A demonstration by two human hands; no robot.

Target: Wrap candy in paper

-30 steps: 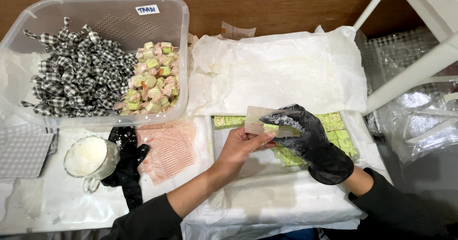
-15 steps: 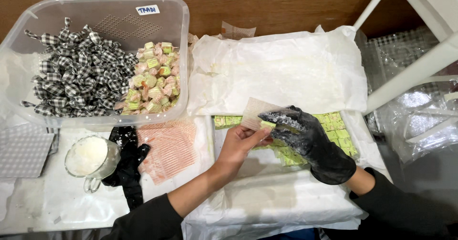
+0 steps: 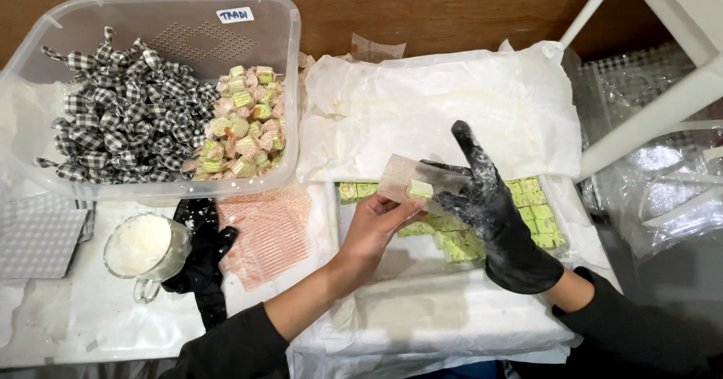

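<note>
While both hands meet over the middle of the counter (image 3: 45, 326), a clear plastic tub (image 3: 290, 85) stands well to their left, holding a heap of sweets twisted in black-and-white check wrappers (image 3: 120, 119) and a smaller heap in pale green and pink wrappers (image 3: 245, 134). Below the tub sit a glass cup of white powder (image 3: 143, 245), a spare black glove (image 3: 203, 255) lying limp, and a pink ribbed sheet (image 3: 271, 232). A crumpled white paper sheet (image 3: 444, 108) covers the space behind the hands.

The bare left hand (image 3: 373, 232) pinches a small pale green cube (image 3: 420, 189) together with a thin translucent wrapper (image 3: 399, 177). The right hand (image 3: 493, 213), in a black glove dusted with white powder, has its fingers closed loosely on the wrapper's other edge, index finger pointing up. Just beneath them lies a slab of green and yellow cubes (image 3: 535, 213) on white paper; the hands hide much of it, so its full extent cannot be made out. At right, white chair legs (image 3: 655, 115) and crinkled clear plastic (image 3: 663, 191) are cut off by the edge.
</note>
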